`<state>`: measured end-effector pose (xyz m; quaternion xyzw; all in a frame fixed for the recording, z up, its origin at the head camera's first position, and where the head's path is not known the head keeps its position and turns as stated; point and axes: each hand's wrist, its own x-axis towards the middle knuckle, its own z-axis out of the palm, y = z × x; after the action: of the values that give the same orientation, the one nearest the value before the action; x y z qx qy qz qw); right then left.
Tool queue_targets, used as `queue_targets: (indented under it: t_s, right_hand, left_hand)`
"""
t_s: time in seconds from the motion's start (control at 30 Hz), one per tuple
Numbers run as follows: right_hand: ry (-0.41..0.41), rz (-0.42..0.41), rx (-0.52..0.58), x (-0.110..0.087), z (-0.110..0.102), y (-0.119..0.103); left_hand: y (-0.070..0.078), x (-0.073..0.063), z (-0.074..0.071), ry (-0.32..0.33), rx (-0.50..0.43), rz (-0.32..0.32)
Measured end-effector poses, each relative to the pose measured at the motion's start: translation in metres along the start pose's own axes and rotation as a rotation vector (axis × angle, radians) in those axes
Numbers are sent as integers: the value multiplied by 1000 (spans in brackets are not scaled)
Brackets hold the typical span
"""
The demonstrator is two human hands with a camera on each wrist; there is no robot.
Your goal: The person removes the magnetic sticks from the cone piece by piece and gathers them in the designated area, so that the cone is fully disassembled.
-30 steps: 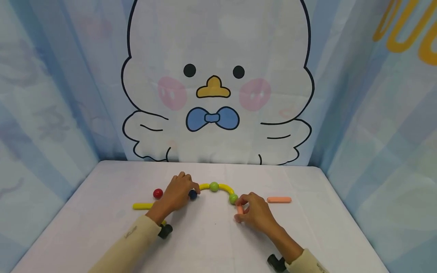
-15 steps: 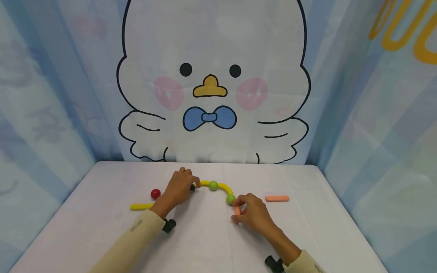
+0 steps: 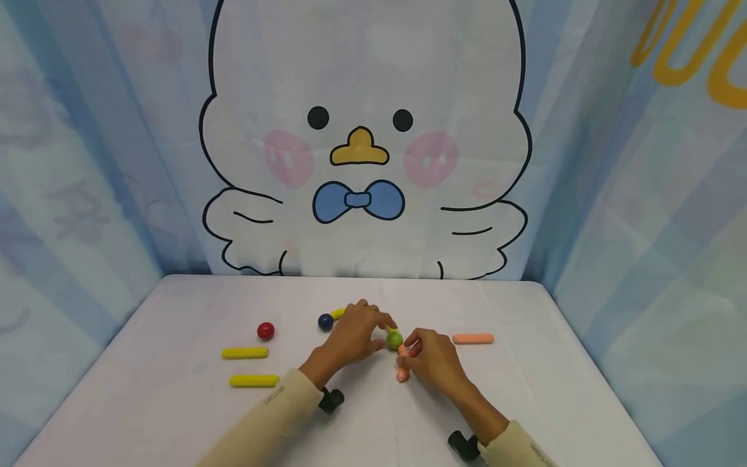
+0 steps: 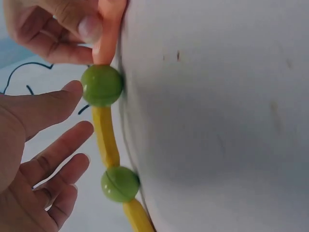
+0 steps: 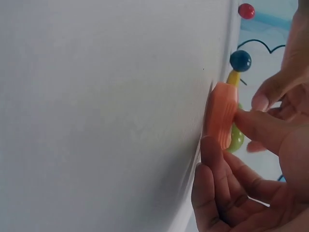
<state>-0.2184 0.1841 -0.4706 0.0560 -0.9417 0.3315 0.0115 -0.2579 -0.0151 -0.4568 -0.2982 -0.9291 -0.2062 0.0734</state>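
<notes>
**Held orange stick (image 3: 403, 374) at the near green ball (image 3: 394, 340), centre of a white table (image 3: 362, 425)**

Head view: we list a right hand (image 3: 434, 360) pinching the held orange stick between thumb and fingers. A left hand (image 3: 355, 332) reaches over the near green ball, thumb and forefinger parted. The table's far edge runs along the printed curtain (image 3: 362, 240); both side edges lie well apart from the hands. White surface stretches from the hands toward us, and to the right past a spare orange stick (image 3: 473, 338). On the left we count a red ball (image 3: 266, 331), two yellow sticks (image 3: 244, 353), and a blue ball (image 3: 325, 322) touching an outer yellow piece (image 3: 338, 313).

Left wrist view: here we see what the left hand covers above, an inner yellow piece (image 4: 105, 137) linking the near green ball to a second green ball (image 4: 120, 184). The left fingers are spread and grip nothing; one tip meets or nearly meets the near green ball. The held orange stick abuts that ball.

Right wrist view: we find the held orange stick nearly end-on, grooved, thumb on one side and fingertips (image 5: 211, 147) at its lower end.
</notes>
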Motion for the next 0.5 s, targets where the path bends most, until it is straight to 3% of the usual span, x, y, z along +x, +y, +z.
queue_targets:
  t_s: [0.27, 0.5]
  right_hand:
    - [-25, 33, -4, 0, 4, -3]
    - [-30, 28, -12, -2, 3, -5]
  left_hand:
    - [3, 9, 18, -58, 26, -37]
    - [4, 9, 19, -57, 36, -36]
